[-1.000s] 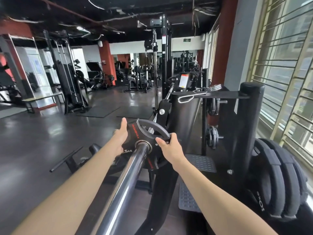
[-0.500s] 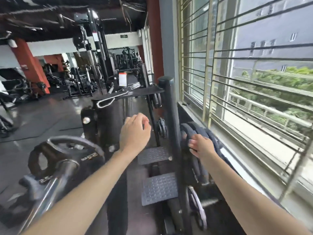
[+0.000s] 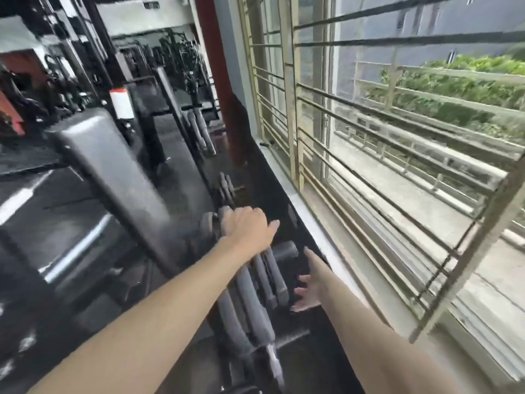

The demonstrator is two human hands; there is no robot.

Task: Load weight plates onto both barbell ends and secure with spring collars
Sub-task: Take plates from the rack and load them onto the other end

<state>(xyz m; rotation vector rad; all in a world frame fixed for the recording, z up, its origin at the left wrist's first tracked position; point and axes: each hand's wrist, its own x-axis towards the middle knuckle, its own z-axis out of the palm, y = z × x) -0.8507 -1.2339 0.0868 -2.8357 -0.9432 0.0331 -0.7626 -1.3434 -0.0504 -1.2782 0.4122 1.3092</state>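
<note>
Several black weight plates (image 3: 257, 291) stand edge-on in a row on a storage rack by the window, blurred by motion. My left hand (image 3: 246, 226) rests on the top edge of the plates, fingers curled over the rim. My right hand (image 3: 308, 288) is lower, on the window side of the plates, fingers spread and holding nothing. The barbell and the spring collars are out of view.
A black rack upright (image 3: 119, 177) slants across the left. More plates (image 3: 199, 129) hang on pegs further back. A barred window (image 3: 369, 143) and its sill (image 3: 312, 223) run close along the right. Gym machines fill the dark floor behind.
The view has swung right and down toward the plate rack. My left hand moved from mid-air onto the plates' top edge; my right hand dropped from the rim to the window side, fingers spread.
</note>
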